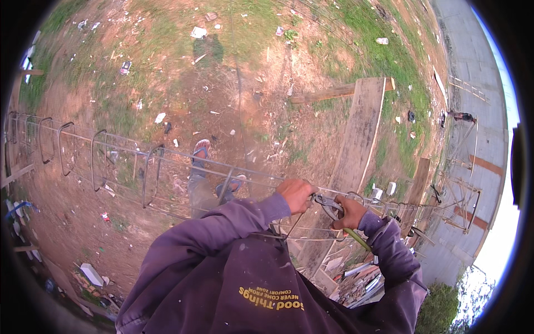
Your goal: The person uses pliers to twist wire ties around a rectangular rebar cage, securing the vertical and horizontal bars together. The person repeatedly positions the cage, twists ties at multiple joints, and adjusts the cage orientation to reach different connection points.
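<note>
A long cage of thin steel rebar with bent stirrups (150, 175) runs across in front of me from the far left to the right. My right hand (349, 213) is closed around a pair of pincers (328, 206) with a green-covered handle. The pincers' head sits at the cage's bars, beside the fingers of my left hand (296, 195). That hand is closed against the upper bars; what lies inside its fingers is hidden. Below my hands, a stirrup and a lower bar pass close to my sweatshirt.
A wide plank (359, 131) lies across a wooden beam (322, 94) beyond the cage. My sandalled feet (201, 149) stand on littered dirt and grass. At right is a grey wall (473, 61) with more rebar frames (464, 206) nearby and another person (461, 116) farther off.
</note>
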Action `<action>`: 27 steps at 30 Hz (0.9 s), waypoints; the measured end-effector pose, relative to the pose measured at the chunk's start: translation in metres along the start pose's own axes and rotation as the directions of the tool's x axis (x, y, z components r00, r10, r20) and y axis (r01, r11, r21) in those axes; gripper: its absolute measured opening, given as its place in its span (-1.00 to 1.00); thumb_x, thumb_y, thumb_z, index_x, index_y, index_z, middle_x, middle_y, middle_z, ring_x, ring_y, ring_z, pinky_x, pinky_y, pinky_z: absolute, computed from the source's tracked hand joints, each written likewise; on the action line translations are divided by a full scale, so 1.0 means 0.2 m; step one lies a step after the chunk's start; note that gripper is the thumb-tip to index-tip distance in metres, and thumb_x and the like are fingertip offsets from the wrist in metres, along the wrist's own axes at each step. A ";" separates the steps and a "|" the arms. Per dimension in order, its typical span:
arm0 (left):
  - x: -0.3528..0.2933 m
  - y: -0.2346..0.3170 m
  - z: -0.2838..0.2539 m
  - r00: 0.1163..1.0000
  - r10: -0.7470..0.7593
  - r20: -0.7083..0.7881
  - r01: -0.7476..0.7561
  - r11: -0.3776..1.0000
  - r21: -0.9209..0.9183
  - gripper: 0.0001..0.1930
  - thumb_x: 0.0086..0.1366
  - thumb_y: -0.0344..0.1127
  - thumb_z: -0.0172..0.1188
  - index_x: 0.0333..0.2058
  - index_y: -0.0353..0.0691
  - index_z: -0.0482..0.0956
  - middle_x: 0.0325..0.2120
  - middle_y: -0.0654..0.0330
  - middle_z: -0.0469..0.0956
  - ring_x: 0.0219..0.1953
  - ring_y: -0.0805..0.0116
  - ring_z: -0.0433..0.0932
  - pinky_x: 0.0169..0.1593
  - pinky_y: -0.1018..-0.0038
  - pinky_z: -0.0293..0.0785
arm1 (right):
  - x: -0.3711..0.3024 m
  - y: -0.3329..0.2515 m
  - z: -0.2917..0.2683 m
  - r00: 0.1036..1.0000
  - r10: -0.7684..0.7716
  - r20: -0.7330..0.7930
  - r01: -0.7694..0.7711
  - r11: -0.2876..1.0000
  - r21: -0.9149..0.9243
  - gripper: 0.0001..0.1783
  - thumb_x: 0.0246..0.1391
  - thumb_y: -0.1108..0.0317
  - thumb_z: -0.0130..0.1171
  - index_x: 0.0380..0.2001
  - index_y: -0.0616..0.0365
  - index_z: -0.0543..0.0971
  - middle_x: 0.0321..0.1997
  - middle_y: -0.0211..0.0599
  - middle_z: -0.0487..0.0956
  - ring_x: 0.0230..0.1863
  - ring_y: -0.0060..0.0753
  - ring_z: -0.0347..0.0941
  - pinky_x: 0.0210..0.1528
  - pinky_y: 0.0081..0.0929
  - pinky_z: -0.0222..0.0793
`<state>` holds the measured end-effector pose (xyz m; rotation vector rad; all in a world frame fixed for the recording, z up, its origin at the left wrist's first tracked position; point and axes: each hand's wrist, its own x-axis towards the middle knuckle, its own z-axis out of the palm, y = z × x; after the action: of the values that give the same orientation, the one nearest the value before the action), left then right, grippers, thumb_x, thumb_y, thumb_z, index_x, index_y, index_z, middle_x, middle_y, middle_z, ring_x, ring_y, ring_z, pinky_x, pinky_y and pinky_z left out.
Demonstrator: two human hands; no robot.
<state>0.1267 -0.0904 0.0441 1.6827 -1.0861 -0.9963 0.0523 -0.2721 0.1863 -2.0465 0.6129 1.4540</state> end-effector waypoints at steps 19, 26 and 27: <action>-0.06 0.09 0.08 0.923 0.273 -0.270 -0.192 0.937 0.292 -0.37 0.02 -0.16 0.35 0.08 -0.18 0.40 -0.01 0.00 0.40 0.03 0.03 0.39 0.05 0.17 0.34 | -0.06 0.16 0.10 0.946 0.076 0.316 -0.277 0.697 0.661 -0.24 0.29 -0.25 -0.29 -0.07 0.32 0.51 -0.53 -0.26 0.54 -0.60 -0.37 0.52 -0.52 -0.41 0.53; 0.17 0.26 0.32 0.930 0.336 -0.150 -0.316 0.938 0.143 -0.57 -0.01 -0.22 0.36 -0.18 -0.22 0.42 -0.28 0.04 0.47 -0.17 0.01 0.48 -0.08 0.19 0.37 | -0.23 0.16 -0.05 0.984 -0.022 0.174 0.000 0.992 0.129 -0.57 -0.01 0.20 0.33 -0.24 0.31 0.44 -0.53 -0.21 0.56 -0.56 -0.33 0.56 -0.50 -0.39 0.52; 0.19 0.26 0.32 0.923 0.355 -0.147 -0.341 0.933 0.114 -0.61 -0.02 -0.25 0.35 -0.24 -0.23 0.41 -0.33 0.05 0.48 -0.21 0.01 0.50 -0.11 0.20 0.38 | -0.29 0.16 -0.02 0.997 -0.050 -0.058 0.040 0.986 -0.162 -0.57 -0.05 0.25 0.34 -0.23 0.32 0.42 -0.53 -0.18 0.56 -0.57 -0.31 0.56 -0.50 -0.38 0.51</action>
<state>0.0657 -0.1544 0.0678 1.5367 -1.2757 -0.5787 0.0172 -0.2963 0.2362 -2.2219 0.4839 1.4605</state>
